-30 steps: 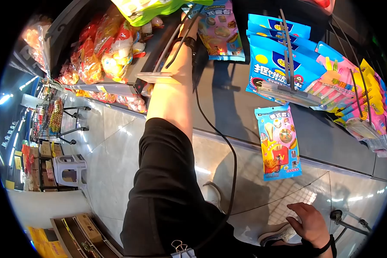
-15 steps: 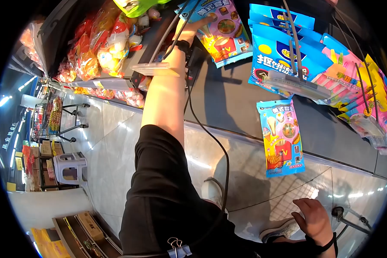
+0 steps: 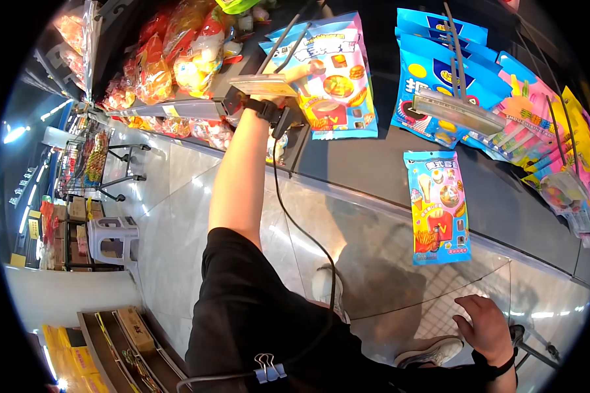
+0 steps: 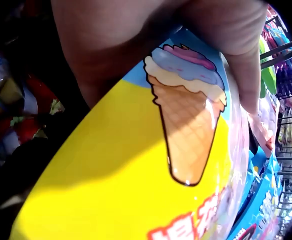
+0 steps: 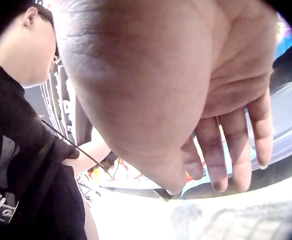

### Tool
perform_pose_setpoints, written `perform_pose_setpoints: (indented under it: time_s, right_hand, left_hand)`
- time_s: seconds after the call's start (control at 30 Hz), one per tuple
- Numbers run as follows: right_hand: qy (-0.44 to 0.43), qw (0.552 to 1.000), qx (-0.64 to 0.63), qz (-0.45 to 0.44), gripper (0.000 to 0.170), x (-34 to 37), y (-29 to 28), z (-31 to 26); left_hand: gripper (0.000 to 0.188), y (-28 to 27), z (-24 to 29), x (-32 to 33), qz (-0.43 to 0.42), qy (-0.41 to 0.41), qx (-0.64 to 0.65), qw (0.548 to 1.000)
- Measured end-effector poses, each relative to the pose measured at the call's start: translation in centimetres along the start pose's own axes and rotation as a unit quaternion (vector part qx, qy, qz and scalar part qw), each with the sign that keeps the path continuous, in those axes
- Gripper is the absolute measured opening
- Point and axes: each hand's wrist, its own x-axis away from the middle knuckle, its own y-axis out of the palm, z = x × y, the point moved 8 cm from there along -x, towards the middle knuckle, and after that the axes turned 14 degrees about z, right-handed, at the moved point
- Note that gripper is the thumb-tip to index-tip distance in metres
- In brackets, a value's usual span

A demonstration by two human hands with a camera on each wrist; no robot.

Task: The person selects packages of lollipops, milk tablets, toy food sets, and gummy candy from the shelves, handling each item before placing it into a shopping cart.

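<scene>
My left hand (image 3: 303,71) grips a blue-and-pink snack bag (image 3: 339,98) by its left side, thumb across the printed front. Up close in the left wrist view, the bag's yellow area with an ice cream cone (image 4: 188,120) fills the middle, and fingers come in from above. The bag hangs upright among metal hook rods (image 3: 290,49); its top left part lies behind them. A similar snack bag (image 3: 439,209) lies at the grey shelf's front edge. Low on the right, my right hand (image 3: 486,329) hovers over the floor, holding nothing, its fingers loosely bent.
Blue bags (image 3: 432,85) and pink bags (image 3: 521,124) hang on hooks to the right, with clear tag holders in front. Red-wrapped candy bags (image 3: 200,56) sit at the upper left. A black cable (image 3: 308,236) runs down from my left wrist. A white stool (image 3: 113,243) stands on the floor.
My left hand has come down and nearer with the snack bag, which shows more fully now. The right hand stays low, hardly moved.
</scene>
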Motion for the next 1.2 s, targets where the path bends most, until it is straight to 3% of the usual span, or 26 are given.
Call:
perform_pose_setpoints:
  time_s: [0.1, 0.27, 0.37, 0.53, 0.63, 0.77, 0.87, 0.93, 1.0, 1.07, 1.13, 1.2]
  right_hand:
    - [-0.018, 1.000, 0.005, 0.006, 0.034, 0.0, 0.3, 0.2]
    - [-0.030, 1.000, 0.001, 0.007, 0.033, -0.3, 0.4, -0.1]
    - [-0.015, 1.000, -0.014, -0.003, 0.032, -0.7, 1.1, 0.9]
    - [0.004, 0.999, -0.016, 0.029, 0.028, -2.6, 0.2, 1.3]
    - [0.031, 0.998, -0.039, 0.025, 0.028, -3.6, -0.1, 1.5]
    - [-0.007, 0.994, -0.044, 0.102, 0.039, -5.5, -0.5, 2.8]
    - [0.047, 0.982, -0.052, 0.176, 0.047, -6.9, 0.6, 6.6]
    - [0.138, 0.969, -0.079, 0.186, 0.051, -7.0, 2.6, 10.3]
    - [0.194, 0.958, -0.101, 0.185, 0.054, -6.6, 4.5, 12.4]
    - [0.208, 0.956, -0.118, 0.172, 0.055, -6.6, 6.2, 13.5]
    - [0.267, 0.929, -0.217, 0.137, 0.059, -6.9, 8.2, 14.2]
    - [0.333, 0.883, -0.313, 0.103, 0.060, -7.3, 8.9, 12.2]
  left_hand:
    - [0.050, -0.4, 0.3, 1.0, 0.005, 0.009, -0.003, 1.000]
    - [0.052, -4.9, -3.5, -1.9, 0.060, 0.036, -0.058, 0.996]
    - [0.051, -2.6, -2.0, 0.0, 0.042, 0.056, -0.018, 0.997]
    - [0.044, -3.9, -3.4, -1.2, 0.105, 0.084, -0.003, 0.991]
    - [0.045, -2.9, -3.6, -0.9, 0.093, 0.118, 0.083, 0.985]
    - [0.045, -2.3, -4.1, 0.1, 0.108, 0.127, 0.082, 0.983]
    - [0.051, -2.6, -4.7, 1.2, 0.115, 0.131, 0.056, 0.983]
    - [0.056, -2.6, -4.5, 2.4, 0.082, 0.176, 0.079, 0.978]
    - [0.055, -3.2, -5.5, 4.4, 0.153, 0.177, 0.137, 0.963]
    - [0.054, -4.6, -7.9, 6.9, 0.294, 0.162, 0.150, 0.930]
    - [0.042, -3.8, -9.6, 10.4, 0.369, 0.094, 0.083, 0.921]
    - [0.029, -1.4, -12.6, 13.0, 0.347, 0.035, 0.119, 0.930]
